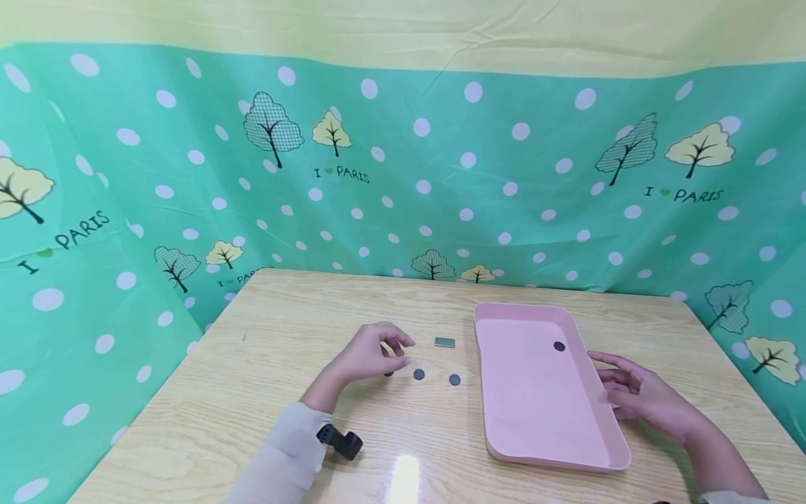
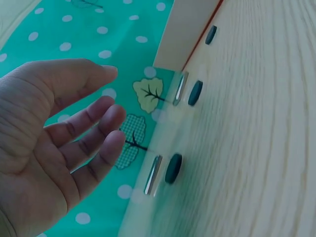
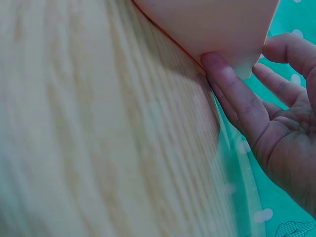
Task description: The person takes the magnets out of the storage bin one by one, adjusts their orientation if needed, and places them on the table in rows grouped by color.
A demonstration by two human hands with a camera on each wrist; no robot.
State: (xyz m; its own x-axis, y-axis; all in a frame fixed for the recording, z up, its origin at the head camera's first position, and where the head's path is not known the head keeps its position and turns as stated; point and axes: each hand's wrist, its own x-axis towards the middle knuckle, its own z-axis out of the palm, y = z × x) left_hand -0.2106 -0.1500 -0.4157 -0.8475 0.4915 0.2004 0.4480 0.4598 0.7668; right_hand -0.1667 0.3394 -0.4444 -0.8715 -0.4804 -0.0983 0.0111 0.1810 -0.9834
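Observation:
My left hand (image 1: 371, 353) hovers over the table with its fingers loosely bent and nothing between them. Close by lie small dark round discs: one disc (image 1: 388, 373) partly hidden under the hand, a middle disc (image 1: 418, 374) and a right-hand disc (image 1: 455, 379). Behind them is a small flat rectangular piece (image 1: 444, 342); the left wrist view shows a second shiny piece (image 2: 153, 175) near a disc (image 2: 174, 169). My right hand (image 1: 648, 395) touches the outer right wall of a pink tray (image 1: 529, 392), fingers fairly straight. Inside that tray lies another dark disc (image 1: 559, 346).
The wooden table (image 1: 252, 392) runs back to a green dotted curtain (image 1: 390, 189) that hangs behind it and along the sides. A black wrist strap (image 1: 340, 441) sits on my left sleeve. Light glares off the table's front.

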